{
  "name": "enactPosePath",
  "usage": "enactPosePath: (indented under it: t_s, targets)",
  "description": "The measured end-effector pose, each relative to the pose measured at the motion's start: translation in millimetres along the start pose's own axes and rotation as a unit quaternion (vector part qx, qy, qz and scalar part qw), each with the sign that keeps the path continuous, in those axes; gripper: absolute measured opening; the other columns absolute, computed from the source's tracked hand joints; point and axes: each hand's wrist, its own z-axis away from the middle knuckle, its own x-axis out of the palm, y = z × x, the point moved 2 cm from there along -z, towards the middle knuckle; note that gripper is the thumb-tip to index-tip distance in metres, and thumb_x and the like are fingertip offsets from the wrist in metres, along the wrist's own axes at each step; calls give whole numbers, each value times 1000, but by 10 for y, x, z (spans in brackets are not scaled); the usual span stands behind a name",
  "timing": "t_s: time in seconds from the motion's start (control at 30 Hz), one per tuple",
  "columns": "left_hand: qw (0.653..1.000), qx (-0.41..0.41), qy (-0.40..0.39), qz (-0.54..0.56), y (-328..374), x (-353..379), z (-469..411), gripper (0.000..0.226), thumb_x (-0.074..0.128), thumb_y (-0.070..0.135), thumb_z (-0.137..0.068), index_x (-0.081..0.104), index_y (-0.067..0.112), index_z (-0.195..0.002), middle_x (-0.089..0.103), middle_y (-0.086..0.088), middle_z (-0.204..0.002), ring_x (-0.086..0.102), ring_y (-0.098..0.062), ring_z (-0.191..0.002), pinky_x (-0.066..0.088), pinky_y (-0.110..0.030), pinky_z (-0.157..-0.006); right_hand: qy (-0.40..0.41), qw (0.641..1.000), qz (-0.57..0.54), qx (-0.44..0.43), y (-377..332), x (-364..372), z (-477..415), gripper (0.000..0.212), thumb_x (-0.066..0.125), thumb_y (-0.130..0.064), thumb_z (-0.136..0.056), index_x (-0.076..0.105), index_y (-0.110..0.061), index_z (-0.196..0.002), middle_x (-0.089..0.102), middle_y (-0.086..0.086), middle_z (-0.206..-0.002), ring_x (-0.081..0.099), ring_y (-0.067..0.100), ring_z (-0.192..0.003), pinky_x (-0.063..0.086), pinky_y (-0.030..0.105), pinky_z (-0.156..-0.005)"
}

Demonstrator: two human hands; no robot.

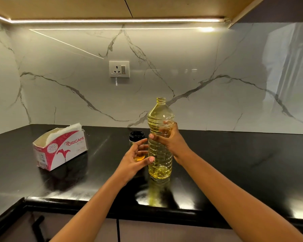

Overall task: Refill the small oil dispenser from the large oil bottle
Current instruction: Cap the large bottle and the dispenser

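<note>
The large clear oil bottle [160,154] stands upright on the black counter [234,163], uncapped and nearly full of yellow oil. My right hand [170,138] grips it around the middle from the right. My left hand [135,159] is just left of the bottle, fingers curled round a small yellow cap [139,157], the thumb close to the bottle's side. Behind my left hand stands the small oil dispenser [137,136] with a black top; its lower part is hidden by my fingers.
An opened red-and-white tissue box [59,149] lies on the counter to the left. A marble backsplash with a wall socket [119,69] rises behind. The counter's front edge [112,203] runs below my forearms, with cabinet fronts underneath.
</note>
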Motion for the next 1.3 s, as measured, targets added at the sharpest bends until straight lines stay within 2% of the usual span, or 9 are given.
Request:
enactPosePath:
  t_s: [0.27, 0.4, 0.47, 0.57, 0.73, 0.9, 1.03, 1.17, 1.3]
  targets:
    - [999, -27, -15, -10, 36, 267, -60, 101, 87, 52, -51, 22, 68, -126, 47, 6, -138, 48, -11, -127, 44, -36, -104, 0, 1000, 13, 10, -5, 30, 35, 93, 82, -41, -62, 27, -25, -134, 53, 5, -126, 54, 23, -116, 47, 42, -98]
    - [998, -38, -17, -42, -19, 293, -78, 109, 87, 53, -52, 23, 47, -140, 54, 12, -130, 52, -8, -122, 44, -33, -103, -59, 997, -32, 26, -40, -185, 103, 117, 81, -60, -47, 22, -26, -142, 47, 1, -135, 44, 18, -125, 39, 32, -98]
    - [998, -37, -15, -47, -16, 288, -69, 107, 87, 49, -56, 24, 41, -142, 54, 16, -127, 50, -2, -119, 43, -21, -98, -36, 999, -29, 29, -52, -434, 112, 103, 69, -63, -62, 27, -19, -144, 42, 1, -140, 37, 18, -131, 30, 35, -102]
    - [998, -43, -17, -51, 14, 299, -68, 95, 84, 36, -64, 27, 36, -140, 52, 22, -122, 48, 7, -111, 38, -5, -80, 49, 996, 63, 46, 103, -852, 88, 57, 61, -52, -78, 53, -18, -123, 58, -1, -122, 51, 19, -119, 42, 31, -89]
    - [997, -48, -26, -58, -12, 299, -73, 105, 82, 59, -50, 33, 34, -140, 51, 19, -130, 47, -3, -124, 37, -20, -100, -48, 870, 470, 140, 663, -1112, -37, 38, 69, -34, -83, 60, -19, -117, 61, 1, -118, 57, 16, -106, 45, 29, -89]
    - [996, -58, -27, -60, -24, 301, -76, 96, 82, 58, -51, 35, 41, -133, 51, 18, -130, 46, -4, -124, 36, -18, -97, -84, 834, 522, 157, 848, -1022, -106, 55, 68, -35, -84, 48, -20, -133, 52, 6, -131, 52, 22, -116, 44, 34, -97]
    - [996, -68, -33, -50, -11, 309, -71, 86, 86, 51, -55, 35, 45, -125, 53, 16, -128, 49, 4, -116, 37, -8, -86, -84, 819, 550, 140, 860, -924, -172, 39, 63, -30, -88, 55, -19, -125, 54, 7, -126, 54, 22, -111, 44, 32, -92]
    - [996, -66, -32, -44, -28, 308, -70, 95, 85, 53, -53, 35, 39, -132, 55, 16, -127, 51, 4, -117, 39, -11, -88, -92, 845, 504, 153, 706, -886, -235, 23, 64, -22, -87, 63, -15, -109, 64, 5, -113, 59, 17, -100, 50, 31, -89]
    - [997, -64, -35, -32, -22, 307, -66, 88, 84, 38, -60, 35, 34, -134, 57, 15, -123, 54, 11, -109, 44, -7, -81, -88, 970, 210, 82, -38, -883, -297, 20, 59, -16, -90, 61, -14, -110, 62, 5, -107, 56, 16, -94, 48, 24, -74]
